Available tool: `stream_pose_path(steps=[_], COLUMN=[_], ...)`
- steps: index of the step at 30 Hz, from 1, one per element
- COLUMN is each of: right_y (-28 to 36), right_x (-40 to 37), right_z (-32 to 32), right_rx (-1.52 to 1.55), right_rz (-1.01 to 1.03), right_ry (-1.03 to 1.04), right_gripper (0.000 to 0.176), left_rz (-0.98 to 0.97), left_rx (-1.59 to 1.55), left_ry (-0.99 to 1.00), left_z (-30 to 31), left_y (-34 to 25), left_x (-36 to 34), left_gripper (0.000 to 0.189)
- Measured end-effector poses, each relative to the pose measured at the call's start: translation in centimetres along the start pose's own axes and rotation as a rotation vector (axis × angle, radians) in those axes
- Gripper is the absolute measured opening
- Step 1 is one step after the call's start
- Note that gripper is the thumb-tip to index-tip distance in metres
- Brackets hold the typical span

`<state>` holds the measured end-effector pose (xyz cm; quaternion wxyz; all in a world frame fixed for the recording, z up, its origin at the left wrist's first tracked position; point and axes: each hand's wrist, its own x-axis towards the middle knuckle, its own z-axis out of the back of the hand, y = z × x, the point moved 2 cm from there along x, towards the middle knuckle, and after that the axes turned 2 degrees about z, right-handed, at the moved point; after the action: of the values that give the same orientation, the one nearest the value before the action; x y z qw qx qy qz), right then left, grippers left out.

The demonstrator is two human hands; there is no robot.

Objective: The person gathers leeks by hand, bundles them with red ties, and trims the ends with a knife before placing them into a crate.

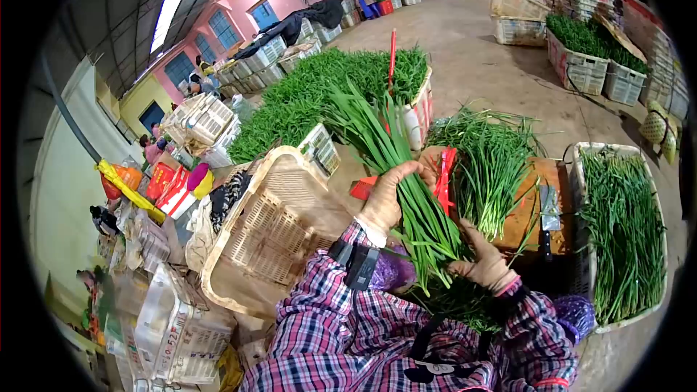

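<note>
Evidently the work is at a handling stage: a bunch of long green leaves (417, 207) lies slantwise between the person's two hands, up off the surfaces around it. The left hand (386, 199) is wrapped about the middle of the bunch, thumb laid over the top, while the leaf tips fan out beyond it, away from the body. The right hand (486, 260) is at the lower end, its thumb and fingers parted and bent around the ends nearest the body; whether it pinches any of them or only touches them cannot be told.

Just beyond the right hand rests a pile of loose greens (486, 167), its pale ends towards the person, beside a wooden board (544, 170) that bears a cleaver (549, 209). To the right of that hand stands a crate (610, 147) filled with stalks (621, 232). On the left hand's other side is a tan basket (287, 236), and red strips (445, 181) hang close by its fingers.

Judging by the hold, the step seems to be sorting or evening the bunch. The next move calls for a steady left grip, so that the right fingers can work at the ends without the leaves slipping apart.
</note>
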<state>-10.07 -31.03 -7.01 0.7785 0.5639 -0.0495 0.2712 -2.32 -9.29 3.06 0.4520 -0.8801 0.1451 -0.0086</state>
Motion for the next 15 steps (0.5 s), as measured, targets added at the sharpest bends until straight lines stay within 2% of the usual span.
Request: stream_pose_path(steps=[1,2,3,5,7,10,12,13,15], right_y=[-0.7,-3.2,-3.6,-4.1,-3.7,-3.4,-3.7,-3.8,-5.6], right_x=[-0.2,-0.9,-0.9,-1.5,-1.8,-2.0,-2.2,-2.2,-2.3], right_z=[-0.7,-1.8,-1.6,-1.6,-1.3,-1.3,-1.5,-1.6,-1.9], right_rx=[0.182,0.511,0.509,0.865,0.776,0.844,0.826,0.790,0.532], right_rz=[-0.133,-0.305,-0.305,-0.392,-0.362,-0.411,-0.408,-0.351,-0.334], right_ry=[0.013,0.024,0.023,-0.020,-0.008,-0.001,0.008,0.052,0.087], right_gripper=[0.075,0.055,0.055,0.044,0.038,0.039,0.040,0.042,0.047], left_rz=[0.026,0.027,0.028,0.134,0.153,0.091,0.086,0.085,0.056], left_rx=[-0.043,-0.044,-0.046,-0.157,-0.208,-0.065,-0.125,-0.183,-0.083], left_ry=[0.042,0.073,0.076,0.068,0.058,0.155,0.219,0.281,0.232], left_z=[-0.1,-0.5,-0.3,0.0,0.1,-1.1,-0.4,0.0,-0.1], left_y=[0.5,0.5,0.5,0.9,1.1,0.2,1.2,1.8,1.9], left_x=[0.3,-0.1,-0.1,-0.3,-0.6,-1.9,-1.1,-0.6,-0.7], left_gripper=[0.022,0.020,0.020,0.018,0.018,0.019,0.019,0.020,0.022])
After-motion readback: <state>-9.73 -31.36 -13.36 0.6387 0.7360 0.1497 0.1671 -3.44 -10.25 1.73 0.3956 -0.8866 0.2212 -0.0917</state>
